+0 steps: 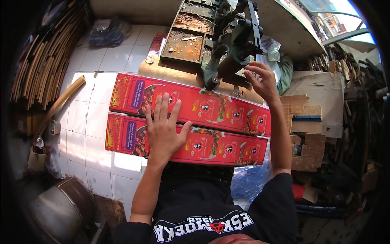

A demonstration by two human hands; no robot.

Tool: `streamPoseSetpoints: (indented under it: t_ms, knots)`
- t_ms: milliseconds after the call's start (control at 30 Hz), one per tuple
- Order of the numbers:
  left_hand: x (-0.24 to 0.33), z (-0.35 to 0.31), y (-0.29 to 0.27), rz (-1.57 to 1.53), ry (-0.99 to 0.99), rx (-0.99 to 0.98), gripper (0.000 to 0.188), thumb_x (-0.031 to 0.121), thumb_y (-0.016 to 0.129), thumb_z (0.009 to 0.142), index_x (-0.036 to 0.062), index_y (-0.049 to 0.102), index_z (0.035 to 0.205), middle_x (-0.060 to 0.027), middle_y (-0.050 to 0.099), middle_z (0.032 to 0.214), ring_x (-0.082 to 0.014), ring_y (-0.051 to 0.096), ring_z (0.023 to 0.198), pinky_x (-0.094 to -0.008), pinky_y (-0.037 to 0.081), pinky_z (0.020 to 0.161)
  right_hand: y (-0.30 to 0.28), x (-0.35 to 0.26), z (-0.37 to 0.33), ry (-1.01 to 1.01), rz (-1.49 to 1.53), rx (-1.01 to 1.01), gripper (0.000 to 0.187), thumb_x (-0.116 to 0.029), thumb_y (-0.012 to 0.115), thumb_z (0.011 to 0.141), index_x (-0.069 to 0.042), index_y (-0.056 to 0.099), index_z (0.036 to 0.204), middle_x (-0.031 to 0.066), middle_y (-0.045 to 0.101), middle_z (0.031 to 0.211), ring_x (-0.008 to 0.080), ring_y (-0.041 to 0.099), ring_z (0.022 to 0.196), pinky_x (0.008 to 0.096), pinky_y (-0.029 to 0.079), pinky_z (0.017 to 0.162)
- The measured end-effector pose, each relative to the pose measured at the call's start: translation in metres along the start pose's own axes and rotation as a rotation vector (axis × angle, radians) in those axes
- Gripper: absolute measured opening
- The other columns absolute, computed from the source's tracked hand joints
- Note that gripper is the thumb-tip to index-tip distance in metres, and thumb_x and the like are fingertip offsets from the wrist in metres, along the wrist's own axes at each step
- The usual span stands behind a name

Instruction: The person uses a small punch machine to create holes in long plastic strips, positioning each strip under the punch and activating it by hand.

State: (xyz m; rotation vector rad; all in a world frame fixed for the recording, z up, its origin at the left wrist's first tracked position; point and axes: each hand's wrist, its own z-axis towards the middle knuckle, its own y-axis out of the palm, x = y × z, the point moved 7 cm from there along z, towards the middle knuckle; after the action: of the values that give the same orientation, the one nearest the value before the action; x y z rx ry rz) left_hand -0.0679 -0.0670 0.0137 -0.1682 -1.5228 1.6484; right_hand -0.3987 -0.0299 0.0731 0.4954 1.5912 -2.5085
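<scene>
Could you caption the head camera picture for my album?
A left hand spread across two long red printed panels, the right hand close by a dark green machine.

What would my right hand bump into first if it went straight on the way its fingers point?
Probably the dark green machine: the right hand points toward it, fingertips beside it in the picture. Depth is unclear, so they may already touch.

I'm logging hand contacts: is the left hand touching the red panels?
Touching. The head view shows the left hand lying spread and flat across both red panels.
</scene>
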Motion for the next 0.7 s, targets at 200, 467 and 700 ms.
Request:
streamPoseSetpoints:
  t_ms: [200, 467, 700]
  knots:
    - [-0.001, 0.0, 0.0, -0.015, -0.005, -0.005, 0.067, 0.041, 0.073, 0.083, 0.0137, 0.053, 0.141, -0.0168, 0.034, 0.156, -0.0341, 0.028, 0.147, -0.0578, 0.016, 0.119, 0.018, 0.042, 0.028, 0.21, -0.071, -0.154, 0.016, -0.019, 0.072, 0.085, -0.006, 0.073, 0.094, 0.0117, 0.074, 0.088, 0.0283, 0.07, 0.08, 0.0379, 0.054, 0.075]
    - [-0.001, -0.002, -0.002, -0.015, 0.006, 0.017, 0.067, 0.041, 0.073, 0.083, 0.013, 0.053, 0.14, -0.0171, 0.035, 0.156, -0.0343, 0.029, 0.146, -0.058, 0.016, 0.119, 0.024, 0.053, 0.03, 0.216, -0.005, -0.137, 0.015, -0.011, 0.07, 0.083, -0.003, 0.072, 0.096, 0.0162, 0.073, 0.087, 0.0293, 0.072, 0.081, 0.0371, 0.055, 0.074]
    - [0.001, -0.002, -0.001, 0.003, 0.022, 0.035, 0.064, 0.041, 0.071, 0.084, 0.0118, 0.054, 0.139, -0.0186, 0.037, 0.154, -0.0344, 0.031, 0.145, -0.0589, 0.018, 0.118, 0.012, 0.07, 0.021, 0.311, 0.151, 0.019, 0.016, -0.013, 0.062, 0.095, 0.0, 0.071, 0.1, 0.0131, 0.073, 0.087, 0.0198, 0.07, 0.078, 0.0315, 0.054, 0.073]
